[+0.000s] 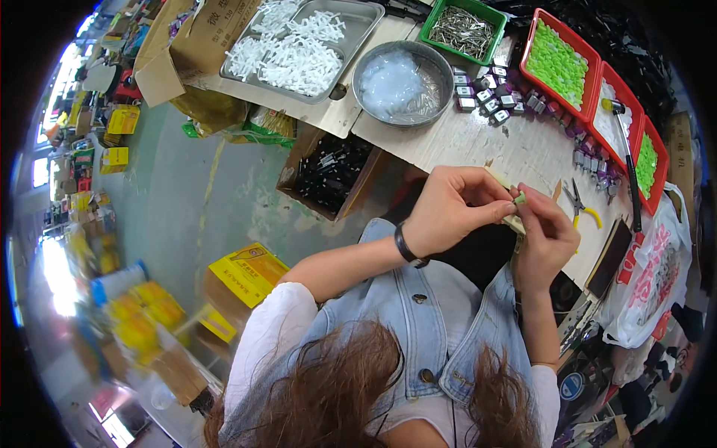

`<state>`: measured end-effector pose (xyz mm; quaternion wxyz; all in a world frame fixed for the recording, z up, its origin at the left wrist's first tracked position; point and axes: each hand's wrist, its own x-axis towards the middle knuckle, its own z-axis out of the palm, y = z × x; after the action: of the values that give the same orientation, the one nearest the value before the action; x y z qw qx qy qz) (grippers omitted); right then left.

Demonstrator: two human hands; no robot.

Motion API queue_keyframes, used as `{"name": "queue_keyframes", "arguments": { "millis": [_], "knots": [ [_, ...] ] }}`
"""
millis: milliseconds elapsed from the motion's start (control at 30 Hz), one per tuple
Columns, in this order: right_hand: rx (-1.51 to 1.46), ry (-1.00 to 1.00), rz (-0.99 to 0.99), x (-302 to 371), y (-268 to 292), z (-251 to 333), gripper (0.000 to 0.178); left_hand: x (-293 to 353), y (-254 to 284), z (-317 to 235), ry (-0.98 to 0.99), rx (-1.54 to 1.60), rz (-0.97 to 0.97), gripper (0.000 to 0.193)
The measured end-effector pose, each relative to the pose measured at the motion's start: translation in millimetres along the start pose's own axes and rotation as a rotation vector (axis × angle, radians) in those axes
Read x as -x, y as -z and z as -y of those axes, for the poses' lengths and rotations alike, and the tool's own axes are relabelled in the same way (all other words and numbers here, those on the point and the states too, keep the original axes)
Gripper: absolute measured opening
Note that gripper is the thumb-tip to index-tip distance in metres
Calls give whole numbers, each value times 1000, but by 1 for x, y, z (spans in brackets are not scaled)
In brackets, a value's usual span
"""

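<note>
My left hand (455, 211) and my right hand (547, 233) meet over the near edge of the workbench, both with fingers closed in a pinch. Between the fingertips of the right one shows a small green plastic piece (520, 198). The left thumb and forefinger press together right beside it; whatever they grip is too small and covered to make out. A pale yellowish block (515, 223) shows under the fingers, mostly hidden by them. To the right of my hands lie yellow-handled pliers (582, 205) on the bench.
Small motors (489, 95) lie loose beyond my hands. Behind them stand a round metal pan (403, 84), a green tray of metal pins (463, 31), a metal tray of white pieces (299, 56) and red trays (594, 71). A hammer (626, 142) leans across the red trays.
</note>
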<state>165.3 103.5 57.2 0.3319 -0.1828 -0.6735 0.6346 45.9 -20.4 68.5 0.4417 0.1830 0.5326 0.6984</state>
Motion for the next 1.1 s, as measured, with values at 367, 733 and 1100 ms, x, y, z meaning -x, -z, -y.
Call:
{"name": "queue_keyframes", "arguments": {
  "millis": [367,733,1100],
  "knots": [
    [277,-142,101,24,18,-8,14,16,-18,57,-573,-537,-215,16],
    [775,146,224,-12,22,-37,17,-28,31,75,-974,-1004,87,19],
    [874,257,236,-8,25,-43,21,-34,45,70,-1007,-1018,236,9]
  ]
}}
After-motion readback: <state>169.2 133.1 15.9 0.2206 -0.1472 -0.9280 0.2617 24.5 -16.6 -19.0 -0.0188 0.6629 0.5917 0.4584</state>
